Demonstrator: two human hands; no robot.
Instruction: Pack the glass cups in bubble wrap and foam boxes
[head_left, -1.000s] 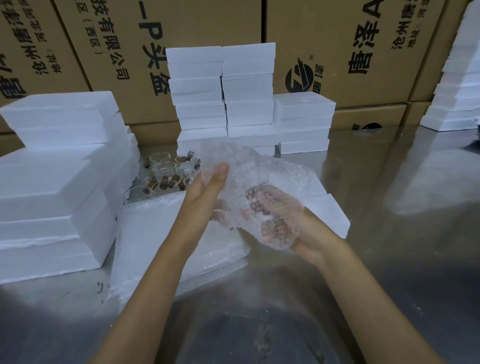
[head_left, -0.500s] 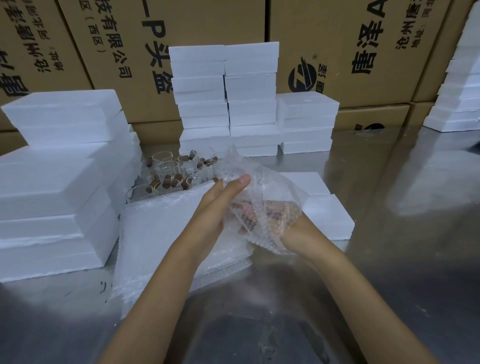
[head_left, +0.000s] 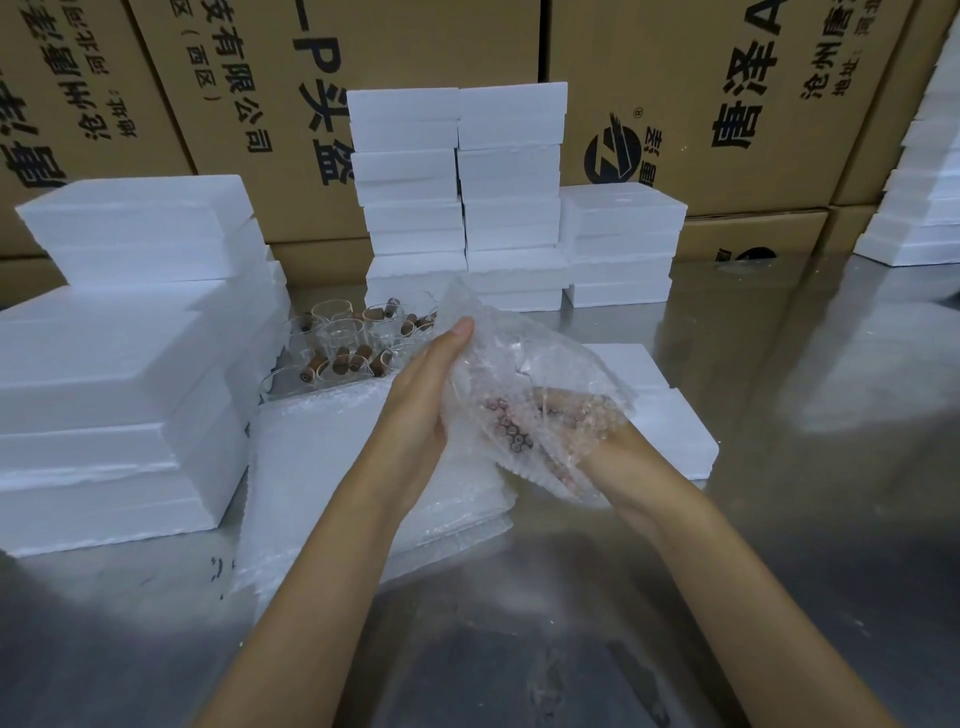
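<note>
Two bare forearms are seen reaching up from the bottom edge over a shiny metal table (head_left: 779, 519). At the centre of the view a crumpled sheet of bubble wrap (head_left: 524, 374) is held between both hands. The left hand (head_left: 421, 410) is laid flat against the sheet's nine o'clock side, fingers straight and pressed together, the tips pointing toward one o'clock. The right hand (head_left: 582, 431) is seen through the sheet at its five o'clock side, palm up beneath it; its fingers are blurred by the bubbles, and whether they are curled round anything cannot be told. Whether a cup lies inside the sheet cannot be told either.

Under the left wrist, at about eight o'clock from the sheet, a flat pile of bubble wrap sheets (head_left: 322, 467) is spread on the table. At four o'clock from the held sheet, just behind the right hand, low foam pieces (head_left: 675, 431) are laid flat.

Beyond the pile, at eleven o'clock from the hands, a cluster of glass cups (head_left: 343, 338) is stood upright, with small brown cork-like pieces among them. At nine o'clock, large foam boxes (head_left: 114, 364) are stacked. Farther off at twelve o'clock, smaller foam boxes (head_left: 457, 197) are piled in columns, more are stacked at two o'clock, and printed cardboard cartons (head_left: 727, 104) are ranged behind everything.
</note>
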